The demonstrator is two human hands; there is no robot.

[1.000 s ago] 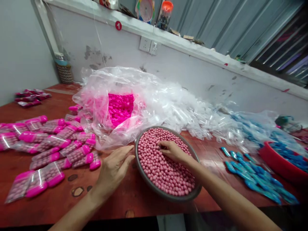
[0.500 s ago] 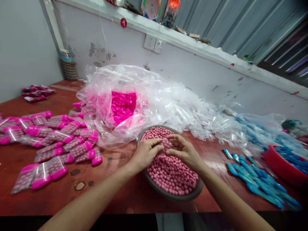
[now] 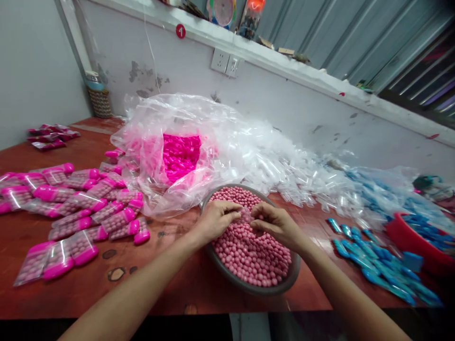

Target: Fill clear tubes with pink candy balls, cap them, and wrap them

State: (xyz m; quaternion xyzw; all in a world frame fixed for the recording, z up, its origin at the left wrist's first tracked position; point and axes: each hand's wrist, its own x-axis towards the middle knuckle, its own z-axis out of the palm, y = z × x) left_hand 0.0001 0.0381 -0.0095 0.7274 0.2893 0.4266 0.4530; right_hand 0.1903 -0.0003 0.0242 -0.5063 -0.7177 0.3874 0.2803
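Clear plastic, apparently a small container (image 3: 245, 216), at 3 o'clock from the left hand (image 3: 216, 220) and 9 o'clock from the right hand (image 3: 279, 226), above pink beads (image 3: 256, 258) in a dark bowl (image 3: 263, 289). Pinched in the left hand's fingertips, so nearer that side; right hand half curled just beside, contact impossible to tell. Long axis too blurred to read. Pink-capped packs (image 3: 118, 224) at 9 o'clock from the bowl.
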